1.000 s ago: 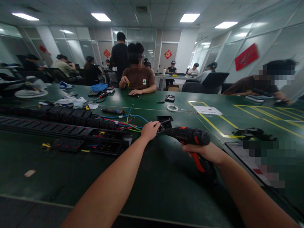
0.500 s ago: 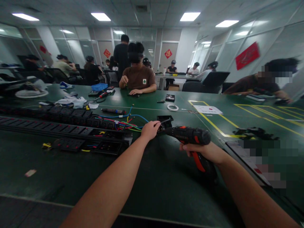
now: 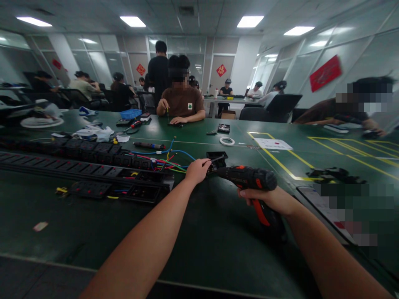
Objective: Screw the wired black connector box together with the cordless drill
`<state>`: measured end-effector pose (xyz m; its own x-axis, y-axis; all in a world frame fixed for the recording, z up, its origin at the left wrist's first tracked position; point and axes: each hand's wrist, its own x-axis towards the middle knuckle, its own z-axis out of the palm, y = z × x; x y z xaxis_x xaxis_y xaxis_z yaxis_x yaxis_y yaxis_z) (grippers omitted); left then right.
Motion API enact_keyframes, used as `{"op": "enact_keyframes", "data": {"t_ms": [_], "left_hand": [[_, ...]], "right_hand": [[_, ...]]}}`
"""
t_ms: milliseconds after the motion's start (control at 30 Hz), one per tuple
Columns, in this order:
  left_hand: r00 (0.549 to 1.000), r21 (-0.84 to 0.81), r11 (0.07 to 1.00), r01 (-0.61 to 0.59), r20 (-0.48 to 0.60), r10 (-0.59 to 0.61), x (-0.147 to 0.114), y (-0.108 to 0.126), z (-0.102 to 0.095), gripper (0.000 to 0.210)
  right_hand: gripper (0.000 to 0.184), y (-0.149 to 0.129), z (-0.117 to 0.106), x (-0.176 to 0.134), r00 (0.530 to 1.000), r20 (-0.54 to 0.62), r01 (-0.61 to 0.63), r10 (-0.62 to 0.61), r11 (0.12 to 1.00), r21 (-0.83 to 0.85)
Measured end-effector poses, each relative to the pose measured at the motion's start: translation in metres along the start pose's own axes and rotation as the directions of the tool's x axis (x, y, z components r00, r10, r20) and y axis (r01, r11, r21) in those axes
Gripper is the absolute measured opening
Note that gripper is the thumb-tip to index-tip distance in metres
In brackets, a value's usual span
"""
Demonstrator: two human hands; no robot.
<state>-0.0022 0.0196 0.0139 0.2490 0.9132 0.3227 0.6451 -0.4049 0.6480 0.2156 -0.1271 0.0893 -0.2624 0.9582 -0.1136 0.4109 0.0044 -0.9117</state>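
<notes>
My right hand [image 3: 268, 199] is wrapped round the handle of a black and orange cordless drill [image 3: 246, 176]. Its nose points left, to a small black plastic housing [image 3: 220, 160]. Against that housing my left hand [image 3: 198, 170] is closed, its thumb and fingers gripping near the drill's tip. The screw or bit at the contact is too small to make out. Coloured wires [image 3: 174, 166] run from beside my left hand to a long row of black socket modules [image 3: 106, 155]. A long black socket strip [image 3: 62, 164] lies in front of that row.
Nearer me lies a shorter socket piece [image 3: 90, 189]. Beyond are a white ring [image 3: 227, 141], a paper sheet [image 3: 274, 143] and a blue basket [image 3: 131, 114]. A co-worker [image 3: 183, 101] sits opposite with a screwdriver. Yellow tape [image 3: 280, 164] marks the green table [image 3: 124, 245] at right.
Both my hands, the drill and the housing stay almost in place. The person standing at the back has shifted slightly left.
</notes>
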Motion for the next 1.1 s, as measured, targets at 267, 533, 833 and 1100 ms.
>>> {"op": "enact_keyframes", "data": {"t_ms": [267, 533, 833, 1100], "left_hand": [[1.0, 0.006, 1.0, -0.004, -0.012, 0.004, -0.0001, -0.0016, 0.0017, 0.041], [1.0, 0.005, 1.0, 0.006, -0.011, -0.006, 0.0003, -0.002, 0.0023, 0.04], [1.0, 0.019, 0.999, 0.028, 0.002, -0.028, -0.001, 0.0014, -0.0005, 0.041], [1.0, -0.001, 1.0, 0.022, -0.001, -0.022, -0.0013, 0.001, -0.0007, 0.041]], "right_hand": [[0.026, 0.0038, -0.0024, 0.0011, 1.0, -0.004, 0.004, -0.004, 1.0, -0.005], [0.027, 0.0035, -0.0017, 0.0005, 1.0, -0.004, 0.001, -0.001, 0.999, -0.039], [0.027, 0.0036, -0.0019, -0.0003, 1.0, -0.017, -0.011, 0.01, 0.998, -0.059], [0.029, 0.0007, -0.001, -0.0014, 1.0, -0.021, -0.013, 0.012, 0.999, -0.051]]}}
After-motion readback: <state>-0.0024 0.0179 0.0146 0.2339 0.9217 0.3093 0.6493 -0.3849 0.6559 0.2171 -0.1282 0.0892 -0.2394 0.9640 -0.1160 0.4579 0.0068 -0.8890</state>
